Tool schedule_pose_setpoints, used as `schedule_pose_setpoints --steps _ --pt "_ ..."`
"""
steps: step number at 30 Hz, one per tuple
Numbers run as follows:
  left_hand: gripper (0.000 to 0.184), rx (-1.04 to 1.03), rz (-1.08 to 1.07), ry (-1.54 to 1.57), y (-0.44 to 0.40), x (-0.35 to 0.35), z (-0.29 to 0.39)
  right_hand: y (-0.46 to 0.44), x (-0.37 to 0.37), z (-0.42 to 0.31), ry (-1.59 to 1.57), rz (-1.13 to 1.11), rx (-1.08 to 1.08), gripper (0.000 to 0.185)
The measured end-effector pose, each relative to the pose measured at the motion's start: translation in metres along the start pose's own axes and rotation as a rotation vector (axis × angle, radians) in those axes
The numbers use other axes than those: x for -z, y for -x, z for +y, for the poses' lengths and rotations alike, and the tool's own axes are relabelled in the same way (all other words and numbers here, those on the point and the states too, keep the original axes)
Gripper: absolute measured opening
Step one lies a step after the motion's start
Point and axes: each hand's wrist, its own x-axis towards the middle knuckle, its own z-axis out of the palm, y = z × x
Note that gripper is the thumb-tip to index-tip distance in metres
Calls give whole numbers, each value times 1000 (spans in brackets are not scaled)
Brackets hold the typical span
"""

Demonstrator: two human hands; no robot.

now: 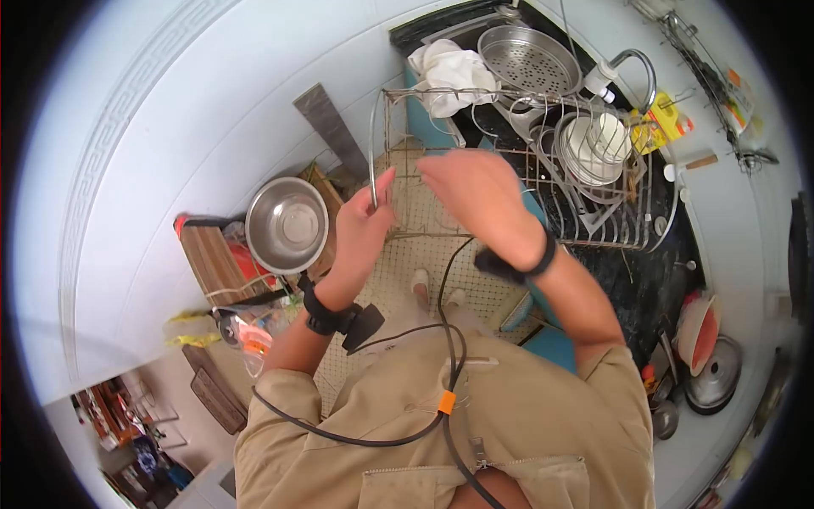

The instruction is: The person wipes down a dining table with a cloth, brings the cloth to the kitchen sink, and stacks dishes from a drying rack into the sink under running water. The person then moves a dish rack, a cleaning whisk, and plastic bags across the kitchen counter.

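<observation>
A rusty wire dish rack (543, 155) stretches across the upper middle of the head view, its left end projecting past the dark counter over the floor. My left hand (365, 229) is closed around the curved metal rail at that end. Close to the rack's near left part is my right hand (479, 191), back upward and fingers bent to the left. Motion blurs those fingers, and I cannot tell whether they hold or touch a wire. White bowls (587, 161) and a white cup (609, 136) sit in the rack's right half.
Beyond the rack are a perforated steamer pan (530, 61), a white cloth (449, 72) and a faucet (649, 72). A steel basin (287, 225) stands at left. To the right are a red-and-white bowl (699, 335) and a pot lid (716, 377). A black cable (449, 339) hangs across my front.
</observation>
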Motion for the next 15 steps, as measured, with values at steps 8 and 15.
schedule_pose_setpoints --steps 8,15 --pt "56 68 94 -233 20 1 -38 5 -113 22 72 -394 12 8" --pt "58 156 134 -234 56 -7 -77 55 -125 25 -239 -320 -118 9"
